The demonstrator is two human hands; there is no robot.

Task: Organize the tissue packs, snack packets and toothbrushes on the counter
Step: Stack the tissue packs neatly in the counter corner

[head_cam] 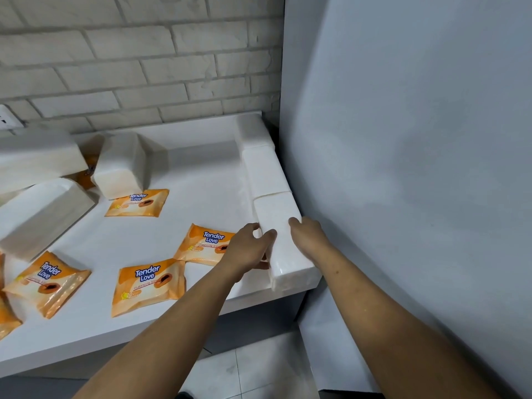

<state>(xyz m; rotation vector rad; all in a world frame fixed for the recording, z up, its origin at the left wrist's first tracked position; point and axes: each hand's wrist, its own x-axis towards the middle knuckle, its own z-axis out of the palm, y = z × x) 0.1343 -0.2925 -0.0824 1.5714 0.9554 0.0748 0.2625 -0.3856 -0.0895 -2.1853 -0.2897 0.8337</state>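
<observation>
Three white tissue packs lie end to end along the counter's right edge. My left hand (249, 246) and my right hand (306, 236) grip the nearest tissue pack (283, 240) from either side, fingers curled over its top. The middle pack (263, 171) and the far pack (250, 131) sit behind it. Three more white tissue packs (121, 165) lie loosely at the left. Several orange "Tender Love" packets (148, 285) are scattered flat on the white counter (201, 182). One orange packet (203, 244) lies partly under my left hand. No toothbrushes are in view.
A grey wall panel (417, 154) stands right against the counter's right edge. A white brick wall (129, 61) backs the counter, with a socket (5, 116) at the far left. Tiled floor (259, 370) shows below the front edge.
</observation>
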